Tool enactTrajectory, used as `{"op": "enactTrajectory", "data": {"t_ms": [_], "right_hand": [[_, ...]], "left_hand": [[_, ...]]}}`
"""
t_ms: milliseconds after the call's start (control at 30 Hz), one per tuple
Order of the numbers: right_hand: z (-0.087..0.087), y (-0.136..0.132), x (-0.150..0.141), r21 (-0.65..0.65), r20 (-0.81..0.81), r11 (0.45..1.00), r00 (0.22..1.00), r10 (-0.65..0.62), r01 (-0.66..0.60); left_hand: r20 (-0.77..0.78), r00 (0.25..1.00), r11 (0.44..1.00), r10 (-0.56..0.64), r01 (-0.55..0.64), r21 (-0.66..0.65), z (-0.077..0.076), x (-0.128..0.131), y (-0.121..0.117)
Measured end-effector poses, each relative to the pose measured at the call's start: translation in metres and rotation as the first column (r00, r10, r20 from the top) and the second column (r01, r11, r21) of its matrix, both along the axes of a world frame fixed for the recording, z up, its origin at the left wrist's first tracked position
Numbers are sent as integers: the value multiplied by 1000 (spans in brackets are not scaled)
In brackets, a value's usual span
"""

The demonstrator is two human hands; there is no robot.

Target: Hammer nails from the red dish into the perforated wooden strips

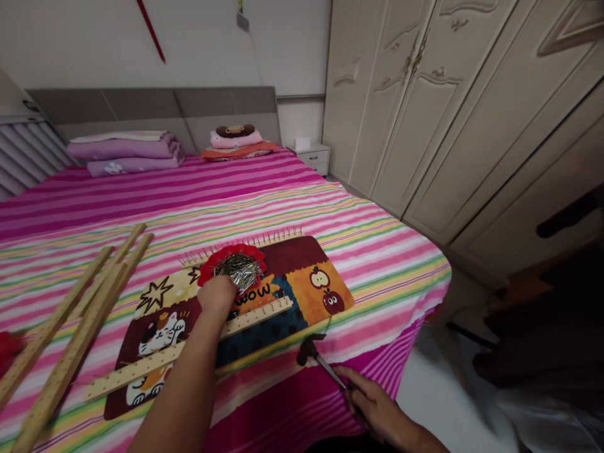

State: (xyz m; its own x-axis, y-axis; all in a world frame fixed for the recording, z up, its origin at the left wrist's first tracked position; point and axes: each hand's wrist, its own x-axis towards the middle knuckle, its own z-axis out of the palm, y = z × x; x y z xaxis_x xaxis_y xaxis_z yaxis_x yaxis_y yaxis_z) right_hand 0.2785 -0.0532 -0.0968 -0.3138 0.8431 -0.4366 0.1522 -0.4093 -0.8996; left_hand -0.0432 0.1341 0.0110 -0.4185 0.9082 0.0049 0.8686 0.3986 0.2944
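Nails (244, 270) lie by the left hand (218, 294), its grip unclear; the right hand (370, 399) grips a hammer (326, 366).

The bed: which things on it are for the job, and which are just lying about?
For the job, it seems:
hammer, in the right hand
nails in the red bowl, at the left hand
wooden strips
patterned mat under the bowl

Just lying about:
folded purple bedding
pink-and-orange pile near the headboard

You are in a bedroom of a home, shown by the striped bed (377, 242), far headboard (141, 113), folded bedding (125, 151) and the wardrobe (396, 113) on the right.
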Motion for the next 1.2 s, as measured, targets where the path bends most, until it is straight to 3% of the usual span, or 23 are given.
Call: {"op": "enactTrajectory", "data": {"t_ms": [100, 200, 367, 467, 567, 633, 700, 800, 900, 1033, 1200], "right_hand": [[2, 0, 0, -29, 5, 999, 1000, 21, -21], [-1, 0, 0, -16, -8, 1000, 1000, 17, -17], [-8, 1, -1, -19, -19, 1000, 1000, -7, 7], [-9, 2, -3, -51, -19, 999, 1000, -3, 2], [-4, 1, -3, -33, -27, 999, 999, -20, 19], [2, 0, -3, -18, -18, 1000, 1000, -8, 7], [6, 0, -3, -15, 7, 1000, 1000, 10, -10], [10, 0, -2, -23, 39, 1000, 999, 15, -15], [10, 0, -2, -21, 53, 1000, 998, 17, -16], [9, 0, -1, -20, 59, 1000, 998, 21, -20], [12, 0, 0, -22, 59, 999, 998, 36, -35]], "left_hand": [[-33, 999, 995, -21, 18, -99, 2, 0, 2], [7, 998, 995, -61, 62, -75, 4, -4, -3], [272, 960, 987, -69, 27, 155, 8, -15, -13], [523, 848, 955, -88, -77, 285, 13, -16, -21], [737, 660, 928, -145, -169, 333, 19, -10, -37], [812, 560, 918, -163, -217, 333, 22, -1, -54], [844, 514, 912, -155, -253, 322, 21, 8, -73], [830, 542, 914, -133, -257, 314, 11, 21, -96], [794, 601, 917, -87, -264, 300, -10, 32, -108], [802, 596, 903, -41, -322, 286, -35, 44, -107], [784, 621, 882, 16, -378, 282, -47, 52, -102]]}}
